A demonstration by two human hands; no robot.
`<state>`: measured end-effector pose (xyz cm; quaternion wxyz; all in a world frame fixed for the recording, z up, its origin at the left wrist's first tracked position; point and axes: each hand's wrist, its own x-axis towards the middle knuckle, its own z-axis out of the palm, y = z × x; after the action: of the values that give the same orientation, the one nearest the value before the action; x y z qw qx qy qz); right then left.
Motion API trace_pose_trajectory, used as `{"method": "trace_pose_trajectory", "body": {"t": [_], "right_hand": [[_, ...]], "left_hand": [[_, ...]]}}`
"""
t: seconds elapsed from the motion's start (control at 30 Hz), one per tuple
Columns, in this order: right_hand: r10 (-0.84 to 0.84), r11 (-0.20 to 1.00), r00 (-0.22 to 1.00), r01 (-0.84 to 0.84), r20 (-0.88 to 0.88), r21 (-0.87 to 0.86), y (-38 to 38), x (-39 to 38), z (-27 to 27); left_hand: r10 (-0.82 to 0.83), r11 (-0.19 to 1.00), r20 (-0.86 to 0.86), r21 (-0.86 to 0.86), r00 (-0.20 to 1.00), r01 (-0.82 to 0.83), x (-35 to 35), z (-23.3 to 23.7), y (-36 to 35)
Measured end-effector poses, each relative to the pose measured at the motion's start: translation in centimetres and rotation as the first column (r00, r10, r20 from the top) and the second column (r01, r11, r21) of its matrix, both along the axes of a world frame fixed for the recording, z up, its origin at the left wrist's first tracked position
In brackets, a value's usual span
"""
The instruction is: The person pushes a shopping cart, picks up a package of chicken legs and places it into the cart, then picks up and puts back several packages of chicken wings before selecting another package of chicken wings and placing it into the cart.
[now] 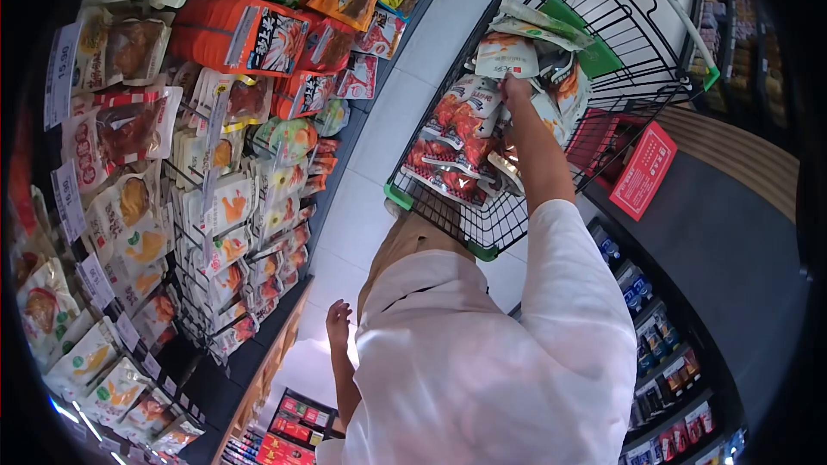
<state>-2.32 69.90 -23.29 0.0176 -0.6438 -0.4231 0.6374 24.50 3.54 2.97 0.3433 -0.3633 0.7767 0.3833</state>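
Note:
Over the shopping cart, my right hand (515, 91) is closed on the edge of a white food packet (506, 55). More packets lie around it in the cart (491, 228): red-and-clear ones (472, 125) at the left and pale ones (564, 90) at the right. My left hand (338, 317) hangs low beside my body, its fingers loosely curled and partly apart, with nothing visible in it. The shelf of hanging packets is the nearest thing on that side.
Hanging food packets (228, 194) and price tags (69, 198) fill the rack at the left. A red sign (644, 172) stands right of the cart. Shelves of packaged goods (663, 336) line the lower right. Tiled floor (357, 198) runs between rack and cart.

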Motion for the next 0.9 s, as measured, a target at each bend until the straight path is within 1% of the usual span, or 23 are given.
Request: {"method": "trace_pose_trajectory", "body": {"t": [0.03, 0.13, 0.17, 0.2, 0.23, 0.27, 0.3, 0.33, 0.4, 0.43, 0.47, 0.5, 0.53, 0.57, 0.67, 0.73, 0.77, 0.8, 0.83, 0.9], "right_hand": [[-0.009, 1.000, 1.000, 0.009, -0.018, 0.006, -0.2, 0.0, 0.1], [0.106, 0.990, 0.993, -0.110, -0.041, -0.091, 0.3, 0.5, 1.1], [0.083, 0.995, 0.996, -0.085, -0.044, -0.049, 0.4, 0.5, 1.6], [0.086, 0.979, 0.992, -0.100, 0.088, 0.177, 1.2, 0.6, 2.2], [0.059, 0.909, 0.975, -0.140, 0.213, 0.392, 2.2, 0.3, 2.8], [0.004, 0.792, 0.946, -0.201, 0.324, 0.577, 3.2, -0.3, 3.5], [-0.097, 0.900, 0.994, 0.066, 0.052, 0.432, 4.6, -0.3, 4.8], [-0.246, 0.938, 0.950, 0.284, -0.192, 0.199, 5.9, -0.3, 6.6], [-0.394, 0.884, 0.892, 0.434, -0.220, 0.173, 6.9, -2.0, 13.2], [-0.465, 0.848, 0.854, 0.505, -0.232, 0.159, 7.1, -2.4, 15.0], [-0.403, 0.902, 0.895, 0.424, -0.192, 0.083, 8.7, -2.5, 13.0], [-0.333, 0.941, 0.929, 0.338, -0.158, 0.002, 11.4, -2.7, 9.8], [-0.258, 0.965, 0.957, 0.249, -0.130, -0.082, 12.9, -2.8, 7.9], [-0.233, 0.972, 0.965, 0.233, -0.119, -0.010, 12.1, -2.8, 9.3], [-0.115, 0.991, 0.925, 0.131, -0.363, 0.021, 10.4, -1.4, 5.2], [-0.033, 0.985, 0.935, 0.089, -0.353, 0.145, 5.8, 0.0, 6.6], [0.043, 0.987, 0.963, 0.000, -0.266, 0.161, 3.8, 1.0, 7.4], [0.003, 0.987, 0.931, 0.056, -0.365, 0.152, 1.4, 2.2, 8.3], [-0.061, 0.987, 0.929, 0.111, -0.364, 0.117, -0.3, 3.3, 8.9], [-0.043, 0.948, 0.858, 0.197, -0.512, 0.250, -2.5, 5.9, 10.4]], "left_hand": [[0.001, 1.000, -0.004, 0.003, 1.000, -0.001, -0.1, 0.1, -0.1], [0.009, 0.999, -0.027, 0.035, 1.000, -0.008, -0.4, 0.1, -0.4], [0.013, 0.999, -0.037, 0.052, 0.999, -0.011, -0.5, 0.1, -0.5], [0.000, 0.999, -0.018, 0.035, 1.000, 0.001, -0.6, 0.1, -0.5], [-0.012, 1.000, -0.003, 0.018, 1.000, 0.012, -0.8, 0.2, -0.5], [-0.021, 1.000, 0.008, 0.002, 1.000, 0.021, -1.1, 0.0, -0.4], [-0.031, 0.999, -0.004, 0.013, 1.000, 0.031, -1.4, -0.2, -0.5], [-0.039, 0.999, -0.013, 0.020, 0.999, 0.039, -1.3, -0.3, -0.8], [-0.053, 0.998, -0.025, 0.023, 0.998, 0.054, -1.3, -0.3, -0.8], [-0.058, 0.998, -0.029, 0.019, 0.998, 0.059, -1.5, -0.1, -0.5], [-0.063, 0.998, -0.034, 0.015, 0.997, 0.063, -1.8, 0.0, -0.2], [-0.063, 0.998, -0.038, 0.013, 0.997, 0.064, -1.9, -0.1, 0.0], [-0.064, 0.998, -0.041, 0.011, 0.997, 0.065, -1.8, -0.3, 0.0], [-0.066, 0.998, -0.043, 0.007, 0.997, 0.066, -1.7, -0.4, -0.1], [-0.082, 0.996, -0.033, 0.029, 0.996, 0.083, -1.9, -0.6, 0.3], [-0.111, 0.992, -0.039, 0.054, 0.993, 0.113, -1.4, -1.7, -0.6], [-0.111, 0.992, -0.034, 0.054, 0.993, 0.113, -1.6, -1.8, -0.5], [-0.107, 0.993, -0.028, 0.054, 0.994, 0.108, -1.7, -1.9, -0.4], [-0.110, 0.993, -0.044, 0.046, 0.993, 0.112, -1.7, -2.2, -0.7], [-0.117, 0.991, -0.079, 0.057, 0.990, 0.121, -2.3, -1.8, -0.4]]}}
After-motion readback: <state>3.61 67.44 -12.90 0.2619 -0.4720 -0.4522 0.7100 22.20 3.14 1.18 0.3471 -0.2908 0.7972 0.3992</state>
